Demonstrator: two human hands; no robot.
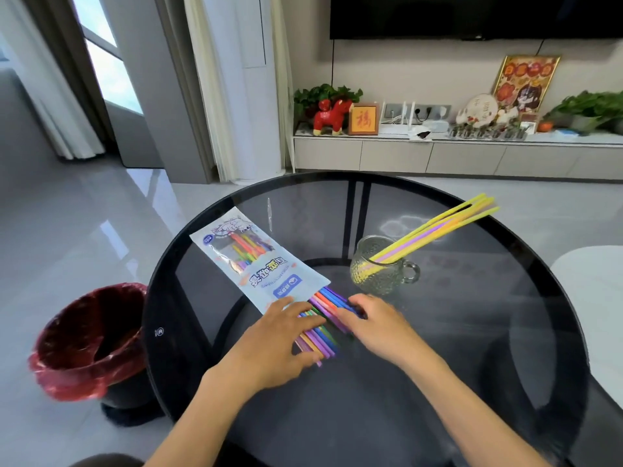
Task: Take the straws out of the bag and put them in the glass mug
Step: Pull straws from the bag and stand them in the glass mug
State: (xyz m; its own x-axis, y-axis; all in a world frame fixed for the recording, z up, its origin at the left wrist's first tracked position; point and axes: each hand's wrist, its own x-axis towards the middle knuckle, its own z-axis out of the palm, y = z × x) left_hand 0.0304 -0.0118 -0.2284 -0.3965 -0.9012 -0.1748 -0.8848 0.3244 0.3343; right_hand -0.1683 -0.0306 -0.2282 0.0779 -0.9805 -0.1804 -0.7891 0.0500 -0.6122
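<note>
A pale blue printed bag lies flat on the round dark glass table, its open end toward me. A bundle of coloured straws sticks halfway out of that end. My left hand rests on the left side of the bundle, fingers spread over the straws and touching the bag's edge. My right hand lies on the bundle's right side, fingertips on the straws. To the right stands a textured glass mug holding several yellow and purple straws that lean to the upper right.
A bin with a red liner stands on the floor left of the table. A white rounded surface lies at the right edge. A low cabinet with ornaments and plants runs along the far wall.
</note>
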